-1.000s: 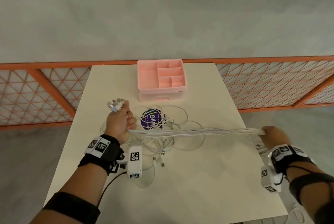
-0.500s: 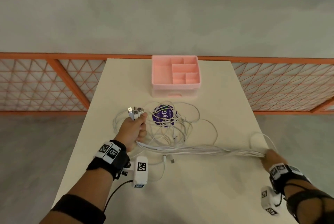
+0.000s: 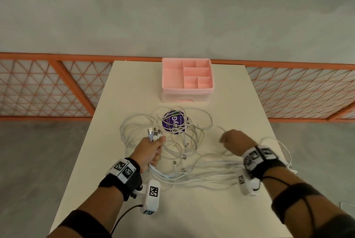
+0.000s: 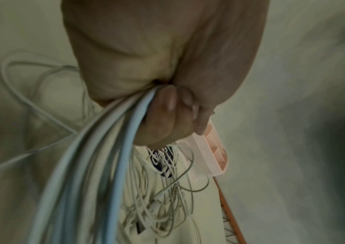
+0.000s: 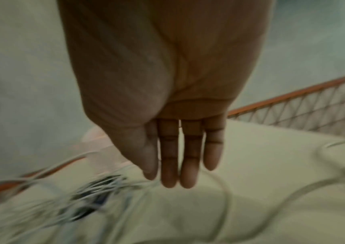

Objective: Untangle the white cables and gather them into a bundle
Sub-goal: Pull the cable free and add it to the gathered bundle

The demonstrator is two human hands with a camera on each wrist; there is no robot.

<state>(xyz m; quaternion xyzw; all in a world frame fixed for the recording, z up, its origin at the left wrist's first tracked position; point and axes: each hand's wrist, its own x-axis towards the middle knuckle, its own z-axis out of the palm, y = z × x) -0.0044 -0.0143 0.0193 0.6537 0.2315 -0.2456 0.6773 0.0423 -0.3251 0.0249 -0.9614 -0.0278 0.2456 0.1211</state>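
On the table (image 3: 221, 209), the left hand (image 3: 150, 152) fists the white cables (image 3: 201, 174), plugs pointing to 12 o'clock; strands trail toward 3 o'clock under the right hand (image 3: 235, 142), fingers (image 5: 190, 156) straight, empty.

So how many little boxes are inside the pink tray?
6. In the pink tray: one big one on the left, two small ones at the far right, one wide one below them, two small ones nearest the person. None seems hidden.
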